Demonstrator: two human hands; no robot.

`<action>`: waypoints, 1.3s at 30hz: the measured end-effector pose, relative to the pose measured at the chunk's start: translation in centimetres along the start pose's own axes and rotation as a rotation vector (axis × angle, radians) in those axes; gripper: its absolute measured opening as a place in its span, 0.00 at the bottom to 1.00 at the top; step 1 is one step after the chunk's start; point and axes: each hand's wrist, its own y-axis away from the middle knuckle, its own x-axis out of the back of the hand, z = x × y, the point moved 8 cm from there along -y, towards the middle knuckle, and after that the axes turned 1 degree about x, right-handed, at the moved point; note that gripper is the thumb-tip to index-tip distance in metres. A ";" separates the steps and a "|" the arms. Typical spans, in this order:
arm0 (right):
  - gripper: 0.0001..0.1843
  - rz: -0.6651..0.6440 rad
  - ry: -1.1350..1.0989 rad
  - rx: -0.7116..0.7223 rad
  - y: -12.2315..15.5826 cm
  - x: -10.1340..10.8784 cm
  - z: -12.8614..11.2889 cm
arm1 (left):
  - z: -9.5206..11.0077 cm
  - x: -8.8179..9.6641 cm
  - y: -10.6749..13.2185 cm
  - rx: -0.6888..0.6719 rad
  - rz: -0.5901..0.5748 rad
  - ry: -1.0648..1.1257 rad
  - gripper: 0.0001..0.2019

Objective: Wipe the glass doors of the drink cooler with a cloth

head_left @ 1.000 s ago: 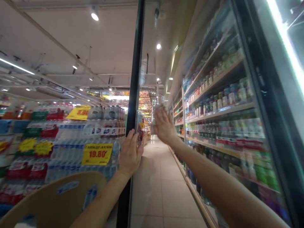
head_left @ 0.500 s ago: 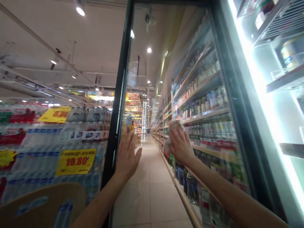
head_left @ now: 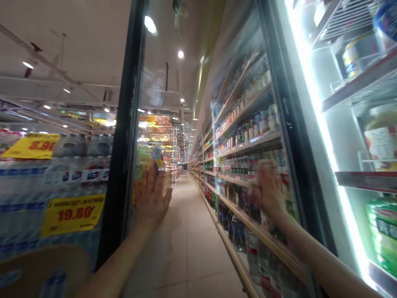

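Note:
The glass door of a lit fridge stands open in front of me, with its dark frame on both sides. My left hand lies flat on the glass near the left frame, fingers spread, holding nothing. On the right part of the pane, my right hand presses a pale crumpled cloth to the glass. This hand is smeared by motion, and most of the cloth is hidden beneath it.
Right of the door are fridge shelves with jars and a green package. Stacked bottle packs with a yellow price sign stand at left, behind a tan panel. Bottle shelves line the aisle seen through the glass.
My right hand has swept the cloth rightward across the glass. My left hand stays on the pane near the left frame. The view has turned right, showing more fridge shelves.

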 end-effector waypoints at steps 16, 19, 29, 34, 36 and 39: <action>0.34 0.076 -0.099 -0.012 8.0 0.1 -5.3 | 6.3 -1.0 6.9 -0.138 -0.048 0.116 0.30; 0.35 -0.052 -0.242 0.291 9.7 -0.7 -10.4 | 7.0 -1.0 10.2 -0.156 -0.073 0.160 0.29; 0.33 -0.007 -0.279 0.251 14.1 0.3 -11.4 | 7.2 -0.9 14.3 -0.166 -0.094 0.204 0.30; 0.32 0.133 -0.040 -0.182 15.9 1.0 -6.3 | 7.2 -1.1 14.3 -0.159 -0.098 0.205 0.31; 0.33 0.070 -0.102 -0.074 16.7 0.7 -8.2 | 7.1 -1.1 14.4 -0.153 -0.100 0.209 0.31; 0.35 -0.069 -0.233 0.216 18.3 0.0 -11.0 | 7.0 -1.2 14.5 -0.151 -0.108 0.211 0.32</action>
